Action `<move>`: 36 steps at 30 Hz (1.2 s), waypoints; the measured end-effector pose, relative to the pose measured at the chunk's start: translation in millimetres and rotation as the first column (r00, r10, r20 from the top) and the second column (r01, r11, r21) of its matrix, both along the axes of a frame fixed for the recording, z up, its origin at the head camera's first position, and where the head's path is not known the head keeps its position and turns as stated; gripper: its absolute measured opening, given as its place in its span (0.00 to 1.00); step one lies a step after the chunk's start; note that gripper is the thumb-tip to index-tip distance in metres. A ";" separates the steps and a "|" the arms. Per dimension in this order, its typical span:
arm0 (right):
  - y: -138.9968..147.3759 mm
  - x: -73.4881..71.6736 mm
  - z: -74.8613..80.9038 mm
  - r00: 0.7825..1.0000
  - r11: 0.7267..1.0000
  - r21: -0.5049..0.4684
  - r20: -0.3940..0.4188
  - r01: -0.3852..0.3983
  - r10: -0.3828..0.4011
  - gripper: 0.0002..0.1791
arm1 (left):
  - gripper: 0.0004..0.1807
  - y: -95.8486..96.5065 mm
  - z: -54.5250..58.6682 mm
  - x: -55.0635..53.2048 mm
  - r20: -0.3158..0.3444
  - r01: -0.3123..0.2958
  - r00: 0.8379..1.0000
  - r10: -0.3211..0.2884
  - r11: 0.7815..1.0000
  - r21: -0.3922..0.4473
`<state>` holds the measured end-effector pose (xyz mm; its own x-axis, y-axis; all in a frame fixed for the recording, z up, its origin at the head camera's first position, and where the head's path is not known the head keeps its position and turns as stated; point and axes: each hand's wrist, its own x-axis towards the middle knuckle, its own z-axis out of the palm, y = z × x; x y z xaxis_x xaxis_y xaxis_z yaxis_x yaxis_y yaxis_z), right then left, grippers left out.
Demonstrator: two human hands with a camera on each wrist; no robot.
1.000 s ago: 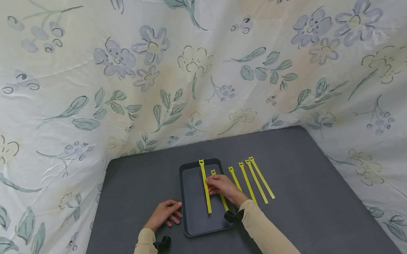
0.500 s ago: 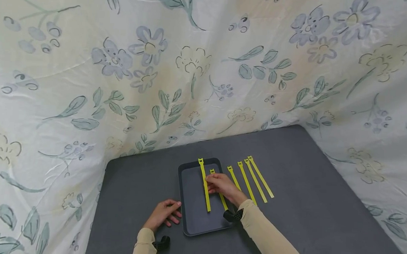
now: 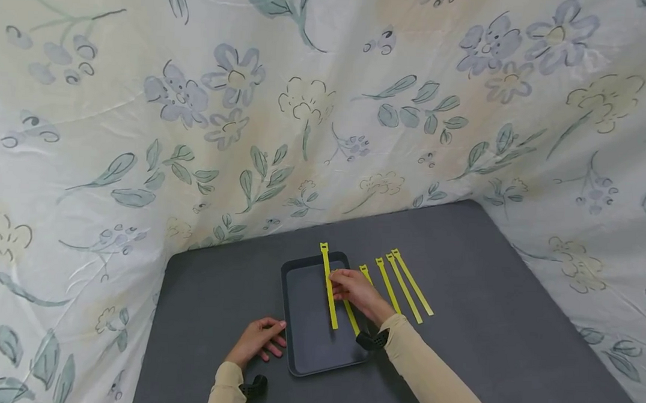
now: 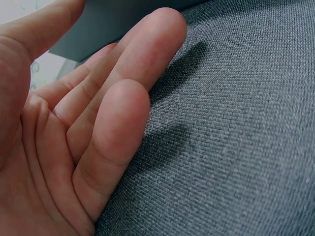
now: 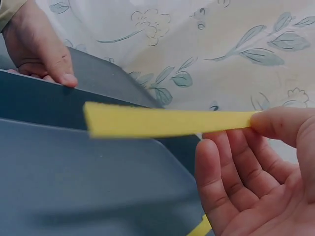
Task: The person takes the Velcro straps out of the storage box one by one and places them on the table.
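Between thumb and fingers my right hand [image 3: 359, 294] pinches a yellow hook-and-loop cable tie [image 3: 331, 307] near its middle. The tie is held above the dark grey tray [image 3: 308, 348], its slotted head pointing away past the far rim. In the right wrist view its flat tail end [image 5: 133, 122] hangs over the tray floor, with a shadow below. A second yellow tie [image 3: 352, 318] lies in the tray, partly hidden under my right hand. My left hand [image 3: 257, 341] rests relaxed on the table, thumb at the tray's left rim and fingers loosely bent, holding nothing.
Right of the tray, several more yellow ties [image 3: 406, 287] lie side by side on the dark grey table [image 3: 490, 329]; my right forearm covers the lower part of some. A floral cloth [image 3: 304, 134] hangs behind the table and along its sides.
My right hand has raised the pinched cable tie a little and shifted it slightly away and to the right. The left hand has stayed by the tray.
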<state>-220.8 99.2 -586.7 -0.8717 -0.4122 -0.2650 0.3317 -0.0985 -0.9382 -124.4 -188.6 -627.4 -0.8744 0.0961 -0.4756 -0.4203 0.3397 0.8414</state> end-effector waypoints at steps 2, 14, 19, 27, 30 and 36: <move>3.5 -1.8 2.6 1.000 1.000 -0.010 -0.007 0.007 -0.007 0.12 | 0.32 0.8 1.4 0.0 0.001 0.002 1.000 -0.002 1.000 -0.001; 16.7 -7.5 16.5 0.998 0.998 -0.020 -0.018 0.061 -0.062 0.10 | 0.32 -1.1 -1.2 0.5 0.001 0.004 1.000 -0.004 1.000 0.003; 25.9 -9.8 20.8 0.997 0.998 -0.004 -0.049 0.057 -0.057 0.15 | 0.31 -1.1 -1.0 -0.1 0.009 0.006 1.000 -0.007 1.000 0.006; 47.6 -14.4 29.0 0.989 0.994 0.079 -0.132 0.077 -0.066 0.22 | 0.30 -0.8 -0.5 -0.6 -0.008 0.012 1.000 -0.012 1.000 0.011; 56.4 -16.2 33.7 0.987 0.989 0.116 -0.145 0.089 -0.072 0.22 | 0.30 -0.7 -0.1 -0.3 -0.011 0.013 1.000 -0.013 1.000 0.016; 76.0 -20.3 38.2 0.983 0.983 0.158 -0.172 0.097 -0.069 0.22 | 0.30 0.2 1.4 1.1 -0.013 0.017 1.000 -0.017 1.000 0.012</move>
